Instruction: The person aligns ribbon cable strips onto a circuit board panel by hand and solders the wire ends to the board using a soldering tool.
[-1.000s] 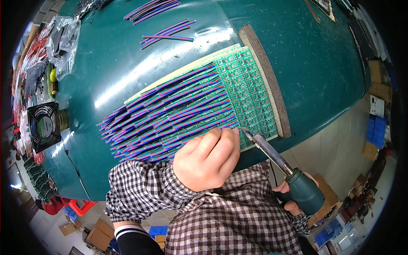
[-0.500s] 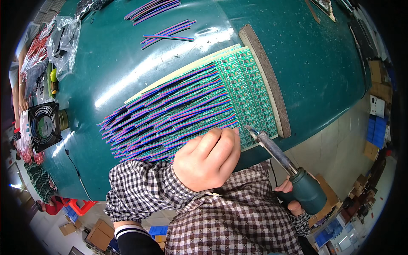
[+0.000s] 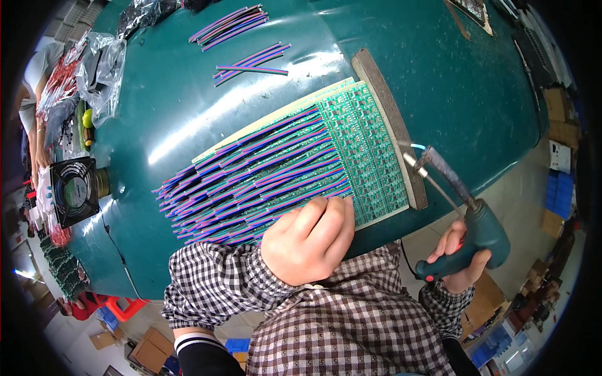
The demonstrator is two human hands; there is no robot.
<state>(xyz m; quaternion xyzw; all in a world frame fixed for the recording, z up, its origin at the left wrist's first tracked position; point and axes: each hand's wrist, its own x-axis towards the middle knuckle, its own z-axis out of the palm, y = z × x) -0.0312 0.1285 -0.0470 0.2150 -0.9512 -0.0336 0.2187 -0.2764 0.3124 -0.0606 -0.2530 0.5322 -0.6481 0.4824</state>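
Note:
My left hand [image 3: 307, 241] is closed, its fingertips curled down at the near edge of a green circuit board panel [image 3: 370, 150]. Whatever those fingers pinch is hidden beneath them. Rows of multicoloured ribbon wires [image 3: 257, 169] lie across the panel's left part, their right ends along the bare board strip. At the right, my right hand [image 3: 454, 254] grips the handle of a green soldering gun [image 3: 490, 235]. The gun's metal tip and solder feed tube point up and left, close to a brown bar [image 3: 392, 119] along the panel's right edge, apart from the board.
More ribbon wires lie loose in two groups, a crossed bunch [image 3: 251, 66] and a bundle [image 3: 229, 26] farther back. A black fan [image 3: 74, 191] stands at the left, near plastic bags [image 3: 103, 69]. Another person's arm [image 3: 39, 135] reaches in at the far left.
My right hand has lifted the soldering gun away from the board, up and to the right. My left hand stays at the panel edge; the whole view has shifted slightly.

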